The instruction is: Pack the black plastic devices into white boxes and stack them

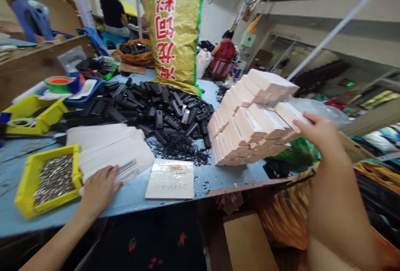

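On the right, my right hand [318, 131] pinches the end of a small pale box [289, 114] at the outer side of a stack of similar boxes [233, 133]. That box still lies against the stack. My left hand [100, 185] lies with its fingers apart on a spread pile of flat white cartons [106, 148], one of which carries printed lines. Left of that hand is a yellow bin [26, 187] full of small shiny metal parts [56, 177]. A white tile-like plate [170, 179] with a glossy top sits near the table's front edge.
Many black plastic pieces [159, 116] heap across the blue table [131, 198], with thin black bits [178, 148] before them. A tall yellow sack [175, 37] stands behind. Another yellow bin [46, 114] and tape rolls [59, 83] lie left. Two people sit farther back.
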`<control>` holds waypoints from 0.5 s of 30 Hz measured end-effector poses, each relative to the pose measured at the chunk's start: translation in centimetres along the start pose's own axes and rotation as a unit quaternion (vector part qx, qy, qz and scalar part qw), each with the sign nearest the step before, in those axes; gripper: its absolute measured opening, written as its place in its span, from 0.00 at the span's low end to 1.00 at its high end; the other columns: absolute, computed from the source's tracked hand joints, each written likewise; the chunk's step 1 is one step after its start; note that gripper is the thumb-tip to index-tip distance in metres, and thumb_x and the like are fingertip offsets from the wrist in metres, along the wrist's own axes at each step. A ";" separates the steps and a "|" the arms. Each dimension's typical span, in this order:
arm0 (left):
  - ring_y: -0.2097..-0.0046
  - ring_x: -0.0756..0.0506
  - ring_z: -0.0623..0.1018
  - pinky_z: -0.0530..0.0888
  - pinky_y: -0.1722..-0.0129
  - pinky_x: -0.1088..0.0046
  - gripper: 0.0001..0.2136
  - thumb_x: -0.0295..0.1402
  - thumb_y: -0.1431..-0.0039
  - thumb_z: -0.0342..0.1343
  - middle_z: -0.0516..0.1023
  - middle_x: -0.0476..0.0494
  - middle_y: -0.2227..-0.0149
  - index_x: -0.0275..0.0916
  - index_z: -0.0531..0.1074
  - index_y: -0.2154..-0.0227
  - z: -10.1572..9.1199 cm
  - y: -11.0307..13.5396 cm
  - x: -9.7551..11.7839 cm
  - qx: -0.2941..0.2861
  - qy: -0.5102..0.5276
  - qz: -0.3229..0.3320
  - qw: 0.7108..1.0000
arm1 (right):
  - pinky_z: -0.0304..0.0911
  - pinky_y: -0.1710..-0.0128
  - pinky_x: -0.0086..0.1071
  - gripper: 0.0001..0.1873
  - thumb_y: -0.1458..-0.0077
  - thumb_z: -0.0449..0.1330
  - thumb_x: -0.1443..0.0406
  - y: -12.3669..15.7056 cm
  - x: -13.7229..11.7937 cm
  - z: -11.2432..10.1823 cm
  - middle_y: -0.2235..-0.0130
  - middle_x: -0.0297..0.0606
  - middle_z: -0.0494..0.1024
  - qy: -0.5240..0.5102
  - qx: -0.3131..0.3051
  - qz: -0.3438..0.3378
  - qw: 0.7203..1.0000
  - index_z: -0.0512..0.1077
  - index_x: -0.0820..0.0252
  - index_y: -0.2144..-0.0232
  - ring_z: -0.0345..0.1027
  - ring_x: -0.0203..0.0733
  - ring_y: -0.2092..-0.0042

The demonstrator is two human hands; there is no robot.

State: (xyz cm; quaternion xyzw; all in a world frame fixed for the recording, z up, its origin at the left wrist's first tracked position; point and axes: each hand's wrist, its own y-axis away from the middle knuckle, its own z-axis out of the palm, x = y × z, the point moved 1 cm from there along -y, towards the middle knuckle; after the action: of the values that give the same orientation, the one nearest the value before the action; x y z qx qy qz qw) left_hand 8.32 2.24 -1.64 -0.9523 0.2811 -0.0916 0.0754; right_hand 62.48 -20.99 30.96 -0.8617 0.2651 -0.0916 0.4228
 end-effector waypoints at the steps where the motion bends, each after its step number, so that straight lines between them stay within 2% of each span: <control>1: 0.48 0.31 0.68 0.66 0.52 0.52 0.22 0.36 0.42 0.45 0.69 0.27 0.49 0.30 0.65 0.48 -0.5 0.0 0.4 -0.012 -0.015 -0.003 1.000 | 0.61 0.53 0.54 0.20 0.47 0.59 0.52 0.7 -1.3 0.4 0.57 0.49 0.75 -0.022 0.020 -0.016 0.999 0.74 0.55 0.55 0.68 0.57 0.51; 3: 0.47 0.32 0.68 0.65 0.51 0.54 0.21 0.34 0.43 0.48 0.69 0.28 0.48 0.31 0.65 0.47 -1.4 0.0 1.2 -0.025 -0.038 -0.008 0.999 | 0.56 0.45 0.53 0.20 0.44 0.58 0.57 4.2 -5.5 1.3 0.49 0.42 0.71 -0.087 0.102 -0.020 0.991 0.70 0.49 0.49 0.62 0.56 0.44; 4: 0.47 0.33 0.68 0.64 0.50 0.54 0.21 0.32 0.43 0.50 0.69 0.29 0.48 0.31 0.64 0.47 -1.7 -0.1 1.4 -0.028 -0.046 -0.011 0.999 | 0.57 0.44 0.51 0.19 0.43 0.57 0.61 6.9 -8.1 2.0 0.49 0.40 0.72 -0.145 0.146 -0.022 0.978 0.69 0.47 0.48 0.63 0.54 0.44; 5: 0.47 0.33 0.67 0.63 0.49 0.54 0.22 0.31 0.44 0.50 0.70 0.29 0.48 0.31 0.64 0.46 -1.9 -0.2 1.6 -0.029 -0.053 -0.016 0.998 | 0.63 0.49 0.48 0.16 0.42 0.55 0.64 10.0 -10.8 2.9 0.54 0.39 0.75 -0.235 0.189 -0.036 0.953 0.71 0.47 0.51 0.68 0.51 0.50; 6: 0.46 0.34 0.67 0.62 0.49 0.55 0.22 0.30 0.44 0.51 0.70 0.30 0.48 0.32 0.64 0.46 -2.1 -0.3 1.7 -0.031 -0.057 -0.019 0.998 | 0.67 0.56 0.46 0.16 0.42 0.54 0.65 13.1 -13.4 4.1 0.61 0.37 0.77 -0.316 0.178 -0.083 0.928 0.71 0.47 0.53 0.72 0.49 0.57; 7: 0.46 0.34 0.67 0.62 0.48 0.55 0.21 0.30 0.44 0.51 0.70 0.31 0.48 0.33 0.64 0.46 -2.1 -0.3 1.7 -0.036 -0.059 -0.023 0.997 | 0.69 0.59 0.43 0.17 0.44 0.55 0.66 16.1 -16.2 5.9 0.62 0.37 0.77 -0.356 0.047 -0.151 0.921 0.71 0.48 0.53 0.73 0.47 0.60; 8: 0.46 0.35 0.67 0.63 0.49 0.55 0.21 0.29 0.44 0.52 0.70 0.31 0.48 0.34 0.64 0.46 -2.2 -0.4 1.7 -0.044 -0.057 -0.025 0.997 | 0.70 0.60 0.42 0.16 0.45 0.56 0.66 18.8 -18.7 7.9 0.60 0.38 0.78 -0.383 -0.100 -0.220 0.891 0.72 0.50 0.53 0.73 0.46 0.59; 9: 0.47 0.35 0.68 0.63 0.49 0.56 0.21 0.28 0.44 0.52 0.70 0.32 0.48 0.35 0.65 0.47 -2.3 -0.4 1.6 -0.053 -0.051 -0.024 0.997 | 0.70 0.59 0.41 0.15 0.46 0.57 0.65 21.1 -21.1 10.2 0.58 0.39 0.78 -0.398 -0.218 -0.258 0.853 0.73 0.51 0.55 0.73 0.47 0.58; 10: 0.47 0.35 0.68 0.64 0.49 0.57 0.20 0.28 0.45 0.52 0.70 0.32 0.48 0.35 0.66 0.48 -2.5 -0.5 1.4 -0.061 -0.039 -0.019 0.997 | 0.70 0.58 0.41 0.13 0.46 0.57 0.64 22.6 -23.1 12.4 0.57 0.39 0.78 -0.413 -0.302 -0.261 0.818 0.74 0.53 0.57 0.72 0.46 0.57; 11: 0.48 0.36 0.69 0.65 0.49 0.58 0.19 0.29 0.44 0.52 0.70 0.32 0.48 0.35 0.67 0.48 -2.8 -0.7 1.0 -0.062 -0.026 -0.014 0.998 | 0.69 0.58 0.39 0.12 0.44 0.55 0.64 23.4 -24.9 14.7 0.58 0.39 0.78 -0.429 -0.350 -0.229 0.801 0.75 0.54 0.58 0.72 0.44 0.58; 12: 0.48 0.36 0.69 0.66 0.49 0.59 0.19 0.31 0.43 0.51 0.70 0.32 0.48 0.34 0.67 0.49 -3.2 -0.9 0.4 -0.051 -0.012 -0.014 0.999 | 0.68 0.58 0.38 0.13 0.43 0.53 0.64 23.5 -26.6 16.8 0.59 0.39 0.78 -0.436 -0.368 -0.174 0.803 0.75 0.55 0.59 0.72 0.43 0.59; 14: 0.48 0.36 0.69 0.65 0.47 0.60 0.18 0.34 0.41 0.47 0.70 0.32 0.49 0.33 0.67 0.49 -4.4 -1.4 -1.5 0.003 0.007 -0.046 0.999 | 0.65 0.55 0.39 0.14 0.41 0.51 0.64 22.3 -29.6 20.6 0.58 0.41 0.77 -0.401 -0.350 -0.078 0.843 0.74 0.58 0.58 0.69 0.44 0.57; 15: 0.48 0.36 0.69 0.65 0.47 0.60 0.18 0.35 0.40 0.45 0.70 0.31 0.50 0.32 0.66 0.50 -5.0 -1.6 -2.8 0.029 0.009 -0.081 0.996 | 0.62 0.52 0.41 0.14 0.42 0.52 0.63 21.4 -31.0 22.1 0.57 0.44 0.75 -0.358 -0.344 -0.056 0.866 0.73 0.60 0.57 0.67 0.46 0.54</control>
State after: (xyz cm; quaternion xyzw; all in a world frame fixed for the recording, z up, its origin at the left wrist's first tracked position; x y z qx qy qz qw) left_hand 5.73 4.65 3.19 -0.9685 0.2007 -0.1144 0.0925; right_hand 36.71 -0.14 2.57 -0.9395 0.0613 0.2969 0.1592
